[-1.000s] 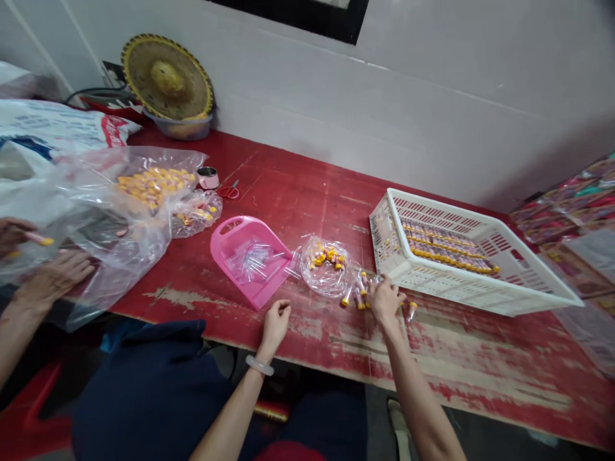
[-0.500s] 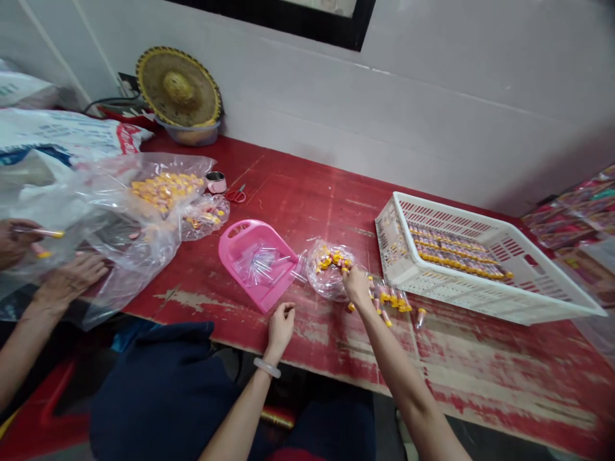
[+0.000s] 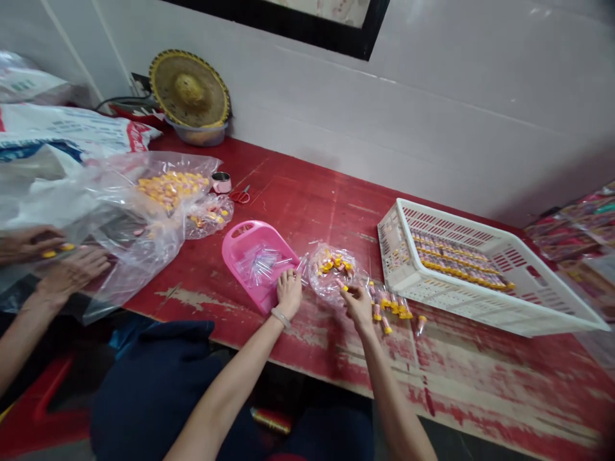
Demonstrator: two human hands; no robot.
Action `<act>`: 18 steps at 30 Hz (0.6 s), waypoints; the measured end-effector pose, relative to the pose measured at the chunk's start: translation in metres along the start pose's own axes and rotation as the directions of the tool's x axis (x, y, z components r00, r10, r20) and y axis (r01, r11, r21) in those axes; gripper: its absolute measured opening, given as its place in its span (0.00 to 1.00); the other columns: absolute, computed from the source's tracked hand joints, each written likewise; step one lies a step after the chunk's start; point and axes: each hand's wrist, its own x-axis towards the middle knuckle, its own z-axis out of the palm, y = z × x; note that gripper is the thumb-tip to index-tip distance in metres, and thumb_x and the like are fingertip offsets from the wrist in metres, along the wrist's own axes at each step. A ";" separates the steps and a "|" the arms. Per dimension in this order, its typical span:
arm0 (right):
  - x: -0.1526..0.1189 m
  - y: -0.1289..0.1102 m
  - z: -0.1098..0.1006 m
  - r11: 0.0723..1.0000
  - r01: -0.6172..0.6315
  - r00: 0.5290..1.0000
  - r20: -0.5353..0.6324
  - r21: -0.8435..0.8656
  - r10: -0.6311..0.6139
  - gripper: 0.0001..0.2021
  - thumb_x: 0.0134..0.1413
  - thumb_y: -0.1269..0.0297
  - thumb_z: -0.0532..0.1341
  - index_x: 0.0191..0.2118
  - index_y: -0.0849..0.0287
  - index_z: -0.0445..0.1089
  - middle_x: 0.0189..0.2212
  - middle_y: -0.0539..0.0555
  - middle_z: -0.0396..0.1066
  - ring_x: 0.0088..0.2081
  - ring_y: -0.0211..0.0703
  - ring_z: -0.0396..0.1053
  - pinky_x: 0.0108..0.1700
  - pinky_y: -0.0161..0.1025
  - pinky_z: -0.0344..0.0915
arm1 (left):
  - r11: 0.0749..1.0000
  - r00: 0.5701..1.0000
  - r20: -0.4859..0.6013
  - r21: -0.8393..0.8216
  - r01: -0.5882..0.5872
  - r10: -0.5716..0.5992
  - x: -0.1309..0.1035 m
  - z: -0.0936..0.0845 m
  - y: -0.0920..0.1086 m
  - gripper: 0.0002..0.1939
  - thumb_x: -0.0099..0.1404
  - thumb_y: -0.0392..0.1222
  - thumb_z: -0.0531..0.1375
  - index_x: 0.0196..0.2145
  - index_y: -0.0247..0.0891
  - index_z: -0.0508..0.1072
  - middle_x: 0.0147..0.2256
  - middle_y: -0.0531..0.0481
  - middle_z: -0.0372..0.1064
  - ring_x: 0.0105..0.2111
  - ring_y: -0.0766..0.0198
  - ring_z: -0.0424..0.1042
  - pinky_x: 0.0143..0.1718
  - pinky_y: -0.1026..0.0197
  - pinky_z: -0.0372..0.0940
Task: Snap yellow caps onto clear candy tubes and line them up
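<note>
My left hand [image 3: 289, 296] lies at the right edge of a pink scoop-shaped tray [image 3: 235, 256], its fingers curled down by the clear plastic tubes [image 3: 262, 264]; what is under the fingertips is hidden. Between thumb and fingers, my right hand [image 3: 359, 308] pinches a small pink piece with a yellow end. It is just over the near side of a clear plastic bag [image 3: 317, 285], which lies open with yellow-and-pink pieces [image 3: 331, 261] inside. Right of that hand, several filled tubes with yellow ends [image 3: 394, 302] lie loose on the red table.
A white plastic basket [image 3: 461, 298] holds rows of filled tubes at the right. At left, a co-worker's hands [image 3: 72, 275] work beside a large clear bag of yellow pieces [image 3: 173, 187]. Red scissors [image 3: 241, 195] and a pink cup [image 3: 221, 182] stand farther back.
My left hand has moved forward from the table edge to the tray's tubes. My right hand has drawn back slightly from the bag, with a small yellow-ended piece now visible in its fingers.
</note>
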 end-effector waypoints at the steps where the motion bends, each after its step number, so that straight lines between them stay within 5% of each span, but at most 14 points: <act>1: -0.010 0.000 -0.002 0.986 -0.051 0.998 0.029 0.156 0.047 0.21 0.37 0.51 0.70 0.35 0.61 0.70 0.24 0.50 0.71 0.18 0.37 0.64 0.20 0.33 0.56 | 1.000 1.000 0.003 0.009 0.004 -0.004 0.000 0.000 -0.002 0.18 0.63 0.29 0.53 0.48 0.36 0.72 0.49 0.36 0.66 0.51 0.47 0.62 0.52 0.47 0.59; 4: -0.037 -0.004 -0.006 0.931 -0.129 0.990 0.095 0.342 0.103 0.23 0.33 0.51 0.73 0.35 0.60 0.70 0.23 0.49 0.70 0.17 0.33 0.61 0.17 0.31 0.53 | 0.983 0.999 0.027 -0.179 0.049 -0.045 -0.002 0.000 -0.008 0.10 0.59 0.33 0.61 0.40 0.35 0.73 0.46 0.37 0.68 0.51 0.47 0.63 0.53 0.46 0.58; 6: -0.050 -0.008 -0.005 0.919 -0.124 0.991 0.083 0.375 0.100 0.23 0.34 0.53 0.73 0.35 0.61 0.70 0.24 0.49 0.71 0.18 0.33 0.61 0.18 0.31 0.55 | 0.857 0.987 0.113 -0.492 0.154 -0.113 -0.006 0.000 -0.008 0.09 0.58 0.37 0.64 0.37 0.35 0.71 0.39 0.41 0.71 0.46 0.52 0.69 0.50 0.50 0.62; 9: -0.064 -0.012 0.001 0.938 -0.090 0.996 0.055 0.334 0.076 0.22 0.36 0.53 0.72 0.36 0.61 0.71 0.27 0.50 0.72 0.20 0.33 0.62 0.19 0.32 0.58 | 0.349 0.924 0.349 -0.856 0.381 -0.154 -0.015 -0.001 0.004 0.14 0.60 0.45 0.62 0.40 0.35 0.67 0.31 0.48 0.71 0.31 0.61 0.72 0.37 0.56 0.68; 12: -0.072 -0.013 0.006 0.963 -0.035 0.999 0.029 0.269 0.028 0.21 0.39 0.52 0.71 0.37 0.60 0.71 0.29 0.51 0.72 0.23 0.36 0.64 0.23 0.33 0.61 | -0.069 0.886 0.453 -0.892 0.447 -0.102 -0.026 -0.005 0.023 0.23 0.58 0.48 0.64 0.46 0.37 0.62 0.29 0.52 0.71 0.26 0.66 0.72 0.34 0.59 0.69; 14: -0.074 -0.013 0.008 0.973 0.004 1.000 0.011 0.230 -0.006 0.20 0.42 0.51 0.69 0.38 0.60 0.71 0.30 0.52 0.72 0.26 0.37 0.65 0.26 0.35 0.64 | -0.147 0.888 0.450 -0.888 0.435 -0.092 -0.033 -0.009 0.033 0.28 0.55 0.47 0.67 0.48 0.38 0.60 0.29 0.53 0.71 0.26 0.66 0.73 0.34 0.59 0.70; 18: -0.076 -0.013 0.009 0.989 0.075 0.997 -0.014 0.127 -0.074 0.20 0.46 0.50 0.67 0.40 0.60 0.71 0.31 0.52 0.72 0.27 0.37 0.65 0.30 0.36 0.65 | -0.073 0.889 0.453 -0.891 0.449 -0.063 -0.039 -0.014 0.045 0.31 0.52 0.48 0.68 0.49 0.37 0.59 0.27 0.55 0.70 0.25 0.66 0.73 0.30 0.61 0.69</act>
